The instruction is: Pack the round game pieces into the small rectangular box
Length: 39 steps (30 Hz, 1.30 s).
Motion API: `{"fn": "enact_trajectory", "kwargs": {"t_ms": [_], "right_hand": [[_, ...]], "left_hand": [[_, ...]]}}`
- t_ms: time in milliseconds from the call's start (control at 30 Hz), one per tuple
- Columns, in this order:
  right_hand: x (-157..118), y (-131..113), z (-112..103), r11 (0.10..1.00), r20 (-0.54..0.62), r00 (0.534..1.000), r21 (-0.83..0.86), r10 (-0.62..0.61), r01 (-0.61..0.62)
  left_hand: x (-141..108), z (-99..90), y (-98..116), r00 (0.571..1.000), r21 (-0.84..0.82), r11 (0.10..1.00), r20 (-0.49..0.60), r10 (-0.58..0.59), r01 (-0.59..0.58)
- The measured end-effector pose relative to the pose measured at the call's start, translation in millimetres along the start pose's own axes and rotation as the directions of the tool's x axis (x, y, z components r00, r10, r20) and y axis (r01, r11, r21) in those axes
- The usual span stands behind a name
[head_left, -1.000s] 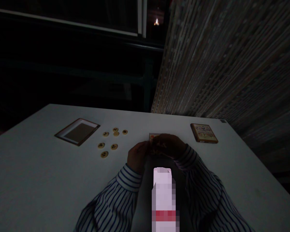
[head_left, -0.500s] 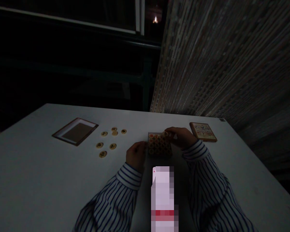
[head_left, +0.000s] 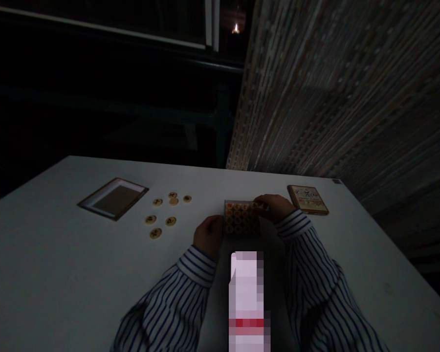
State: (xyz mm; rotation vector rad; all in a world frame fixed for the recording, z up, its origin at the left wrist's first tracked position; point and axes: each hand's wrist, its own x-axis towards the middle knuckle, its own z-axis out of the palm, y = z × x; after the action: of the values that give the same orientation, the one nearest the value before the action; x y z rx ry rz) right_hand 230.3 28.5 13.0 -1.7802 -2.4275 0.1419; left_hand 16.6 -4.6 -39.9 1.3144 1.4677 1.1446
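A small box of round Chinese chess pieces [head_left: 238, 215] lies on the table in front of me, its pieces packed in rows. Some characters in the rows are red. My left hand [head_left: 209, 234] is curled at the box's left wall and grips that side. Over the far right corner is my right hand [head_left: 275, 208], its fingertips pinched on a chess piece [head_left: 255, 206] level with the last row. Part of the box's right side is hidden by those fingers. Several loose chess pieces [head_left: 170, 221] with dark characters lie to the left.
A wood-edged open tray or lid [head_left: 95, 211] lies at the far left of the white table [head_left: 77, 274]. On the right is a flat printed box [head_left: 309, 200]. A lit phone [head_left: 246, 293], partly pixelated, sits between my forearms. A string curtain [head_left: 300, 88] hangs behind the table.
My right hand has lowered the chess piece slightly into the far right corner of the box. My left hand has shifted a little right against the box.
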Motion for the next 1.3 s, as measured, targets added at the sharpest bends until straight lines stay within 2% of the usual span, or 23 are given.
{"fn": "enact_trajectory", "kwargs": {"t_ms": [133, 367, 600, 933, 1300], "right_hand": [[1.7, 3.0, 4.3, 0.999, 0.025, 1.000, -0.050, -0.017, 0.018], [5.1, 3.5, 8.3, 0.994, 0.156, 0.986, -0.094, 0.064, -0.049], [7.0, 5.0, 11.3, 0.994, 0.202, 0.976, -0.089, 0.077, -0.060], [10.1, 7.8, 14.9, 0.994, 0.248, 0.966, -0.100, 0.072, -0.048], [9.7, 9.4, 14.7, 0.994, 0.237, 0.968, -0.092, 0.075, -0.055]], "left_hand": [[-1.7, 1.3, -2.0, 0.999, 0.027, 0.999, 0.024, 0.026, -0.026], [0.3, 0.1, -8.0, 0.994, 0.113, 0.991, 0.092, 0.056, -0.067], [1.7, 0.3, -10.0, 0.993, 0.153, 0.985, 0.103, 0.064, -0.080], [3.4, 1.4, -14.2, 0.993, 0.163, 0.983, 0.093, 0.069, -0.084], [3.9, 1.2, -17.7, 0.992, 0.168, 0.982, 0.105, 0.075, -0.092]]}}
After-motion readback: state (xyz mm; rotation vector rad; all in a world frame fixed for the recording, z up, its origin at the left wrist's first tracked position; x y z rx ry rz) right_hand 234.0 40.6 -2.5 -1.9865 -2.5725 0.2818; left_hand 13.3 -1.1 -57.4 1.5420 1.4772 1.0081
